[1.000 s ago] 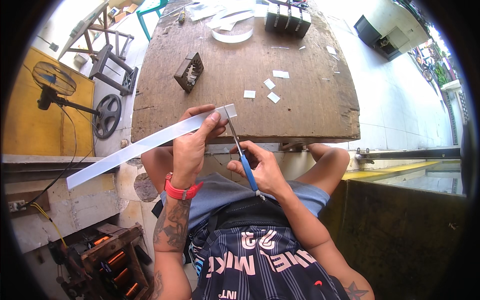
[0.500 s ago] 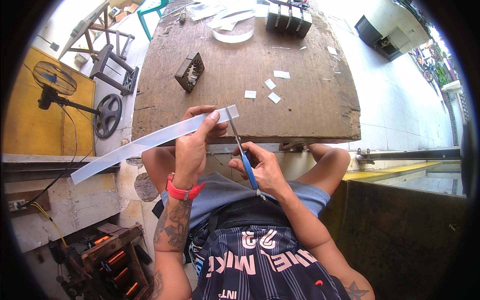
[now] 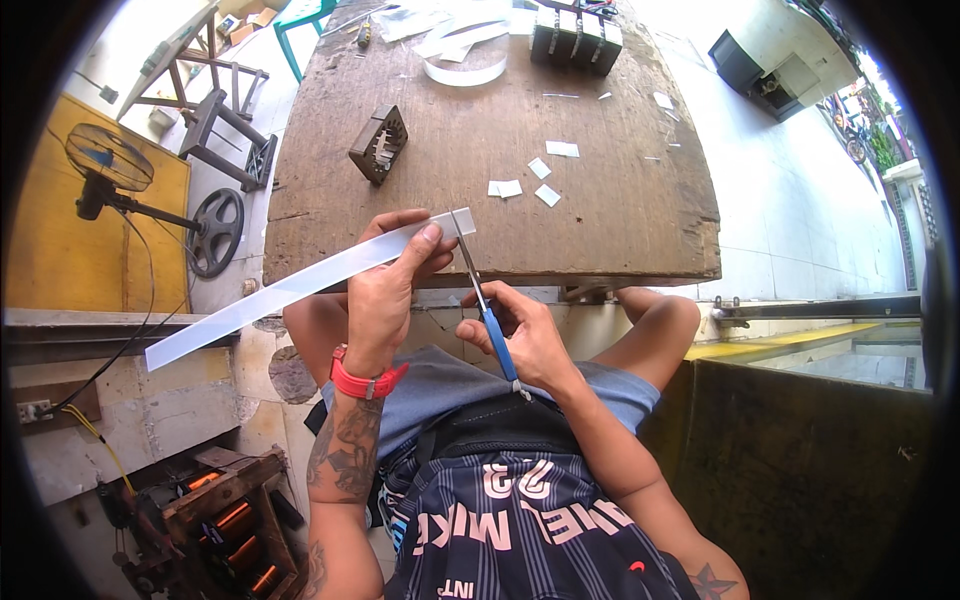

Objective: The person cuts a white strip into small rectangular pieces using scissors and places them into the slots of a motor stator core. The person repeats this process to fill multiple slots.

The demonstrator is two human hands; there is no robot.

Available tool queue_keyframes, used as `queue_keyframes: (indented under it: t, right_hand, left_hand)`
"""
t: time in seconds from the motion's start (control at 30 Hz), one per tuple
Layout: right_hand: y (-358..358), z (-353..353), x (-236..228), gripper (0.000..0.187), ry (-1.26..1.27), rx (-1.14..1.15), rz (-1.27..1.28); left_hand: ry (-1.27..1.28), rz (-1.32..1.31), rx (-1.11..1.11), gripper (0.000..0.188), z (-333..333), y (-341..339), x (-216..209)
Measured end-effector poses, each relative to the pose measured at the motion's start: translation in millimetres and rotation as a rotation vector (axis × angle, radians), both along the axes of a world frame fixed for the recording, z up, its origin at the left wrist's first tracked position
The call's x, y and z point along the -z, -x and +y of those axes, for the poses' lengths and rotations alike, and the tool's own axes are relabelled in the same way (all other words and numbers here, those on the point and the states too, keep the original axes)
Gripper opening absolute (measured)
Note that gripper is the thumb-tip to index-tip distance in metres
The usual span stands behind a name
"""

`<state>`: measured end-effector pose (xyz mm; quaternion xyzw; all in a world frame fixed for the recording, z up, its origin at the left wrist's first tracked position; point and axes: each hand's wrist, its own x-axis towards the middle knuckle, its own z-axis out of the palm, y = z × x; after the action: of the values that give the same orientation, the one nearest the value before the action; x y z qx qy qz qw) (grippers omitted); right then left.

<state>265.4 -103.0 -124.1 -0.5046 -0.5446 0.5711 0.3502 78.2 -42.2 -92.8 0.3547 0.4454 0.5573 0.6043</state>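
My left hand [image 3: 392, 285] pinches a long white strip [image 3: 290, 288] near its right end, holding it level over the front edge of the wooden table [image 3: 620, 230]. The strip runs down to the left past the table. My right hand [image 3: 520, 335] grips blue-handled scissors [image 3: 482, 300]; the blades point up and meet the strip close to its right tip. Several small white cut pieces [image 3: 530, 180] lie on the table beyond the hands.
A dark metal laminated core [image 3: 378, 146] sits on the table's left part. Curled white strips [image 3: 462, 60] and a row of dark blocks [image 3: 575, 38] lie at the far end. A fan [image 3: 108, 165] and a wheel [image 3: 215, 232] stand at left, copper coils [image 3: 225, 530] below.
The strip's left end has dropped slightly. Both hands and the scissors stay almost in the same place.
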Motion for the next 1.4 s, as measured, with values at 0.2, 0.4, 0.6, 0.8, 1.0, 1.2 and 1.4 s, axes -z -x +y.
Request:
queue_keyframes:
  t: [0.2,0.4,0.6,0.8,1.0,1.2,1.4]
  right_hand:
    - [-0.2,1.6,-1.9,0.046,0.007,-0.004,0.006]
    - [1.2,2.1,0.1,0.045,0.015,-0.004,0.006]
    - [2.4,0.0,5.8,0.045,0.129,0.037,0.114]
    - [-2.4,-2.0,4.0,0.045,-0.042,0.016,-0.019]
    - [0.2,-0.3,-1.2,0.045,-0.010,-0.016,-0.032]
    - [0.9,1.5,-3.2,0.045,-0.010,-0.012,-0.014]
    - [2.3,2.2,-0.7,0.044,0.092,-0.012,0.026]
  left_hand:
    - [-0.008,-0.006,0.012,0.034,-0.1,0.2,0.5]
    - [0.000,-0.001,0.015,0.034,0.2,1.5,1.4]
    - [-0.007,0.016,-0.022,0.035,0.3,1.1,1.2]
    - [0.044,-0.078,-0.029,0.034,1.7,6.8,-6.7]
    - [0.005,0.023,-0.008,0.035,-1.0,0.3,-1.7]
    - [0.006,0.000,0.012,0.034,-1.4,1.2,1.1]
    - [0.021,0.005,0.017,0.034,-0.5,1.3,1.6]
